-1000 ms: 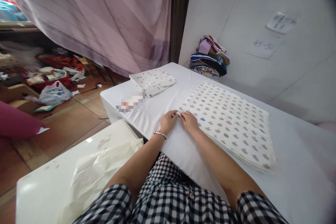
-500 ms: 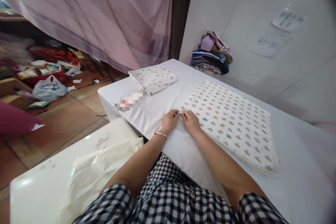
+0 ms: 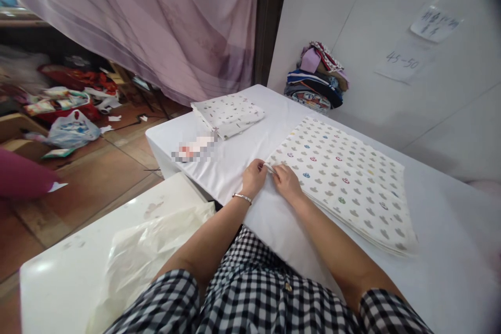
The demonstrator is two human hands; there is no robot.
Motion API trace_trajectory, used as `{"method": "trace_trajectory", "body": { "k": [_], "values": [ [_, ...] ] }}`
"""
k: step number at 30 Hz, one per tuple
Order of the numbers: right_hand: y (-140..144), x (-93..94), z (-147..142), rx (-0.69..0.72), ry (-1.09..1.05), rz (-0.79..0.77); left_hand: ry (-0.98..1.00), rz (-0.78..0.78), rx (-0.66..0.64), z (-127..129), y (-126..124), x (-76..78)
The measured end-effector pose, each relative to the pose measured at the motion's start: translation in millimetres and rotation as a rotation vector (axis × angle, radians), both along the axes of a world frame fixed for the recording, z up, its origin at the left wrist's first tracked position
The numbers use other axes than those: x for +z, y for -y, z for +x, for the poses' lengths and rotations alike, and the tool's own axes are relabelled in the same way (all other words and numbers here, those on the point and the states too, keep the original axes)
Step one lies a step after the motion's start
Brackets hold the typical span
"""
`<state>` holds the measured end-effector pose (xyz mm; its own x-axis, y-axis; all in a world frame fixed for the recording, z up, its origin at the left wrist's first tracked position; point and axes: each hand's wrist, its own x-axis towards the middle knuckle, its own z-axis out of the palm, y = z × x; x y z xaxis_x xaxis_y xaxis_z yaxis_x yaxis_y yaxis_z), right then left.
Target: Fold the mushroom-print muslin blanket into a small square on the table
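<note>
A folded white cloth (image 3: 348, 182) printed with grey mouse-head shapes and a few coloured ones lies flat in layers on the white-covered table (image 3: 250, 141). At its near left corner both hands meet. My left hand (image 3: 253, 177), with a bracelet at the wrist, is closed in a pinch on the corner's edge. My right hand (image 3: 286, 182) is closed on the same corner just to the right, its fingers curled over the layers. The fingertips partly hide the bit of cloth between them. Farther back sits a second folded white cloth (image 3: 230, 115) with small dark prints.
A pixelated patch (image 3: 195, 147) covers something near the table's left edge. Translucent plastic sheeting (image 3: 144, 250) lies on a lower white table (image 3: 62, 276) at the left. Folded clothes (image 3: 315, 81) are stacked against the wall. Bags and boxes (image 3: 74, 128) crowd the floor.
Both hands stay at the cloth's corner, with the fingertips slightly shifted and a little more of the pinched edge showing. The view has moved slightly.
</note>
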<state>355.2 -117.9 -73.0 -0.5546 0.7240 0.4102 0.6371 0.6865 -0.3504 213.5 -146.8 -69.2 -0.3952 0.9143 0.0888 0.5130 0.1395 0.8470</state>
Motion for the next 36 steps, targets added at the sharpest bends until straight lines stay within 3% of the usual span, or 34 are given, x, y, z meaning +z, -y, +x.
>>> {"method": "trace_trajectory", "body": {
  "k": [10, 17, 36],
  "values": [
    [12, -4.2, 36, -0.033, -0.029, -0.043, -0.021, 0.000, -0.002, 2, 0, 0.3],
    [5, -3.7, 33, -0.074, 0.039, -0.067, -0.123, 0.055, -0.079, 2, -1, -1.4],
    [13, -2.6, 29, -0.046, 0.145, 0.039, -0.103, 0.056, -0.043, 3, -4, -4.5]
  ]
}}
